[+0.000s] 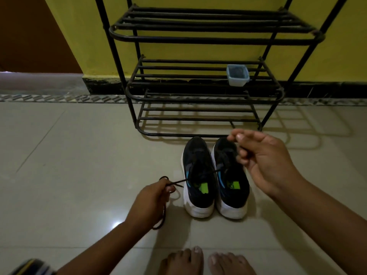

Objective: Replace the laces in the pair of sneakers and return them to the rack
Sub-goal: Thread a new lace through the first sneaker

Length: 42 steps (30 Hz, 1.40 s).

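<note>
Two sneakers stand side by side on glossy pale floor tiles [69,155], toes toward the rack [204,90], heels toward the person's bare feet [206,261]. Left sneaker [198,187] and right sneaker [231,187] look the same: dark knit-looking uppers, thick white rounded soles, blue trim at the collar, a lime-green tab inside each. They sit just in front of the rack's bottom tier, not on it.

Left hand [149,203] is closed around a thin dark round lace [179,181]. The lace runs taut from the fist across to the sneakers' eyelet area; which shoe it ends in can't be told. A small loop pokes above the fist, and more cord hangs below it in a slack curve near the floor.

Right hand [266,161] hovers over the right sneaker's toe, thumb & forefinger pinched together, other fingers curled loosely. Whether anything sits in the pinch can't be told; too dark against the shoe.

Rack is black metal tube w/ curved front rails and slatted shelves, three tiers in view. Middle tier holds a small clear plastic tub [238,74], rounded-square, w/ dark contents. Behind: yellow wall [178,46], black skirting, a patterned tile strip along the floor edge.
</note>
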{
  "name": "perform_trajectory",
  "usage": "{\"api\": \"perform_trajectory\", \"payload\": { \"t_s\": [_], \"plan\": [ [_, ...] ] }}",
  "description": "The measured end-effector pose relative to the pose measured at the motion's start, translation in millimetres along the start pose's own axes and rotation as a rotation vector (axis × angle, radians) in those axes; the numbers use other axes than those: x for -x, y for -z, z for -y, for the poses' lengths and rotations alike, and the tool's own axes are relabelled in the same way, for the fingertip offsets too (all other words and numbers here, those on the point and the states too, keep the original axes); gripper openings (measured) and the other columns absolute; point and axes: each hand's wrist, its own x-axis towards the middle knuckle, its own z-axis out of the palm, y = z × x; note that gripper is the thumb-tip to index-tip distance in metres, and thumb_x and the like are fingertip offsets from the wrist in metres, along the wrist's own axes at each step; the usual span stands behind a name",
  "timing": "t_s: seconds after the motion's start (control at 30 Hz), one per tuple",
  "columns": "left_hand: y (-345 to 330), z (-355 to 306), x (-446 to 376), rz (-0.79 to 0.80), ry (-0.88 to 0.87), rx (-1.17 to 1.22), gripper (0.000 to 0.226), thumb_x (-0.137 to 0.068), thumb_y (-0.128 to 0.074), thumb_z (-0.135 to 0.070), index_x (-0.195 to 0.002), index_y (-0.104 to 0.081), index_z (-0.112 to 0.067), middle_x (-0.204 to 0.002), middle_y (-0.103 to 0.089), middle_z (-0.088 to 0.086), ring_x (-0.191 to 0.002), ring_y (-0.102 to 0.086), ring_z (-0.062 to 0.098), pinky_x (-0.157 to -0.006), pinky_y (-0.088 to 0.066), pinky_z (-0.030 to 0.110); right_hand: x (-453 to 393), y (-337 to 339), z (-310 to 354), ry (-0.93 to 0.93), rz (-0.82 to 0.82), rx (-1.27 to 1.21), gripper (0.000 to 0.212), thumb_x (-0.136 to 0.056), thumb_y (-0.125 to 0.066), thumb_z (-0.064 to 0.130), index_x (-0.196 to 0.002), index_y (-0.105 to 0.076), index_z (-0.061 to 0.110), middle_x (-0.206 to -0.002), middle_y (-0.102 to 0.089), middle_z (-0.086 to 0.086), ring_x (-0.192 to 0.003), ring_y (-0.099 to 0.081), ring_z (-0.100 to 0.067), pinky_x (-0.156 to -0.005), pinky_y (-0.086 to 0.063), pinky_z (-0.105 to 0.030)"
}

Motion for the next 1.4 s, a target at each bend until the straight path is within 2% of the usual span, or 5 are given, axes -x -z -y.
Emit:
{"api": "perform_trajectory", "payload": {
  "t_s": [0.3,0.6,0.73,1.1,1.4],
  "plan": [
    [20.4,36.4,5.4,-0.089,0.244,-0.123,0.018,-0.098,-0.044,-0.024,-0.083,-0.050,-0.033,-0.065,-0.059,-0.003,-0.065,-0.060,0.020,-0.058,-0.046,0.032,-26.7,58.6,10.1,0.167,-0.305,0.185,0.017,-0.089,-0.056,0.003,-0.080,-0.065,0.014,-0.083,-0.069,-0.001,-0.052,-0.042,-0.007,-0.051,-0.033,-0.020],
    [-8.5,-32.5,-19.1,-0.089,-0.364,-0.396,0.015,-0.089,-0.048,-0.032,-0.096,-0.061,-0.027,-0.098,-0.060,-0.002,-0.090,-0.056,0.020,-0.072,-0.044,0.035,0.7,15.0,-70.9,0.101,0.406,0.992,0.039,-0.085,-0.068,0.022,-0.123,-0.061,0.020,-0.105,-0.054,0.014,-0.078,-0.048,0.011,-0.073,-0.037,-0.005],
    [-13.6,-40.8,-18.7,-0.025,-0.362,-0.399,0.012,-0.090,-0.043,-0.035,-0.088,-0.054,-0.030,-0.085,-0.059,-0.010,-0.087,-0.051,0.011,-0.074,-0.037,0.029,5.3,12.0,-78.6,0.111,0.481,1.052,0.006,-0.089,-0.062,0.024,-0.090,-0.067,0.027,-0.073,-0.056,0.017,-0.063,-0.049,0.009,-0.058,-0.033,-0.008],
    [3.0,14.5,-2.6,0.098,0.052,-0.148,0.026,-0.093,-0.038,-0.046,-0.072,-0.047,-0.035,-0.059,-0.058,-0.009,-0.057,-0.058,0.010,-0.058,-0.050,0.033,-24.0,82.5,-25.0,-0.038,0.152,0.882,0.015,-0.088,-0.060,0.008,-0.079,-0.072,0.008,-0.068,-0.066,-0.005,-0.043,-0.050,0.008,-0.046,-0.034,-0.004],
    [20.9,25.6,-11.1,0.014,0.084,-0.252,0.039,-0.093,-0.037,-0.053,-0.082,-0.060,-0.023,-0.060,-0.060,-0.003,-0.059,-0.059,0.017,-0.061,-0.052,0.039,-45.2,152.9,-20.7,-0.108,-0.232,1.098,0.010,-0.085,-0.066,0.015,-0.079,-0.073,0.012,-0.085,-0.070,-0.010,-0.091,-0.062,-0.025,-0.075,-0.038,-0.030]
  ]
}}
